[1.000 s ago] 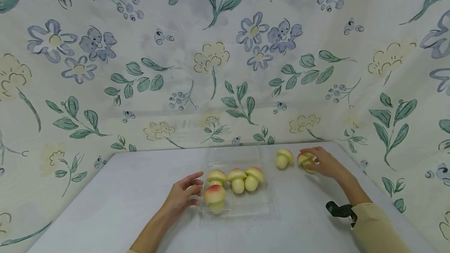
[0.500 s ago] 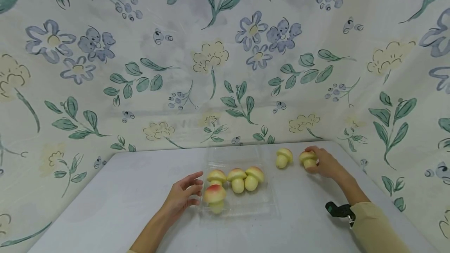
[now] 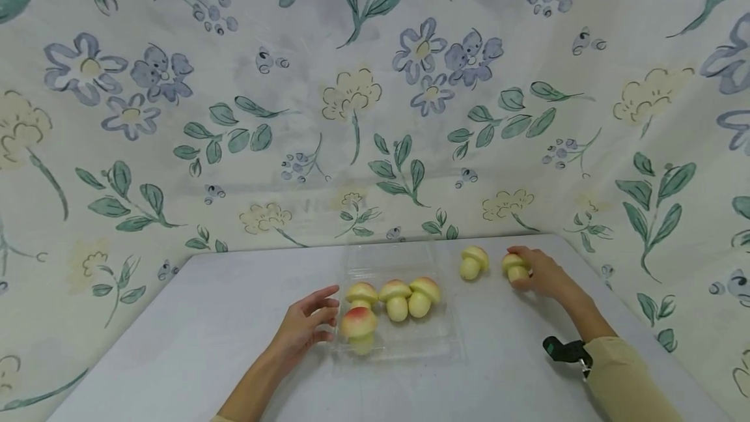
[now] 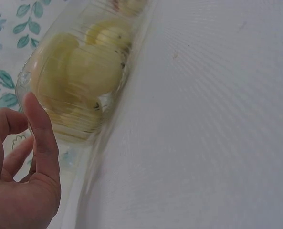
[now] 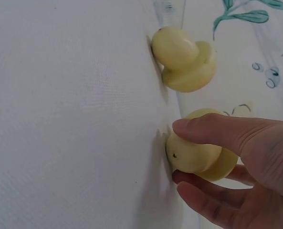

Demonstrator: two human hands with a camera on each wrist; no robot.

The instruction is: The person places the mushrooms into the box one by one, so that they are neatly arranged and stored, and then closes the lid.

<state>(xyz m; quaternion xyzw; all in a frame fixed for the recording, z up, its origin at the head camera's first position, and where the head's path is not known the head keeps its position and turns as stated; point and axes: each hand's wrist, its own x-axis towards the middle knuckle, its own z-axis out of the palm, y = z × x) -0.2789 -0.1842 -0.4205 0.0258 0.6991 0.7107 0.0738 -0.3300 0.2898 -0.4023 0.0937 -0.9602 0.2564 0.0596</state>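
Note:
At the table's far right, my right hand holds a yellow toy mushroom with a reddish-tinged cap. In the right wrist view the thumb lies across the mushroom and the fingers come round its other side. A second toy mushroom lies just left of it. My left hand stands at the left side of a clear plastic box, its fingers loosely bent with the fingertips right at the wall. Inside the box are several more mushrooms, one with a redder cap at the front left.
A clear flap, like a raised lid, stands at the back of the box. Behind the white table hangs a flowered cloth. A black device is strapped at the right wrist, by the beige sleeve.
My right hand has shifted its fingers on the mushroom, which has turned slightly and moved a little to the right. The left hand and the box have stayed in place.

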